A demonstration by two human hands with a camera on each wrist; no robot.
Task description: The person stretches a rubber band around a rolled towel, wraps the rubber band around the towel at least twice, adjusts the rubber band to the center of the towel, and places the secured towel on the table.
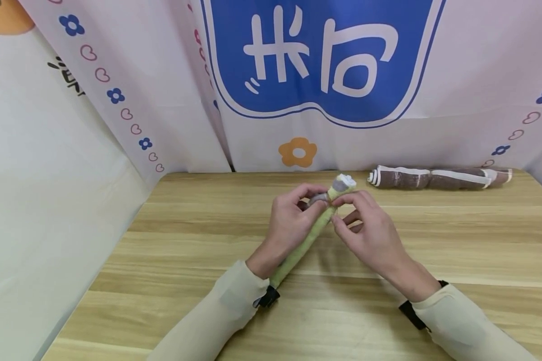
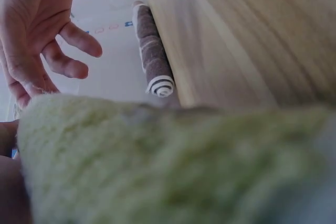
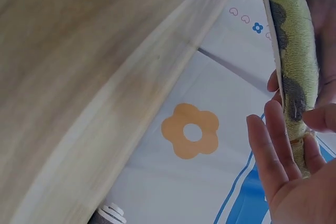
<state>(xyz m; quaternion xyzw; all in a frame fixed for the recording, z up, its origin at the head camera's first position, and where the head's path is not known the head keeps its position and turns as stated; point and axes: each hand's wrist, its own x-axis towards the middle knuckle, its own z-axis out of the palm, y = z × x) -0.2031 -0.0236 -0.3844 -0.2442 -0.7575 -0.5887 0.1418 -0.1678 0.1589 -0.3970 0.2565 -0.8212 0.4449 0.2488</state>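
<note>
A yellow-green towel (image 1: 303,246) with grey patches is rolled into a long tube and held slanting over the table, its white-and-grey end pointing away from me. My left hand (image 1: 292,216) grips the roll near that far end, thumb and fingers on either side. A thin brown rubber band (image 3: 296,141) circles the towel there. Index finger and thumb of my right hand (image 1: 374,234) pinch at the band from the right; its other fingers stay loosely bent. Blurred green towel (image 2: 157,156) fills the lower left wrist view, hiding most of the left hand.
A second rolled towel (image 1: 411,179), brown with white stripes and tied around its middle, lies along the back right edge of the wooden table (image 1: 171,250). Behind the table hangs a printed white cloth (image 1: 262,145) with an orange flower.
</note>
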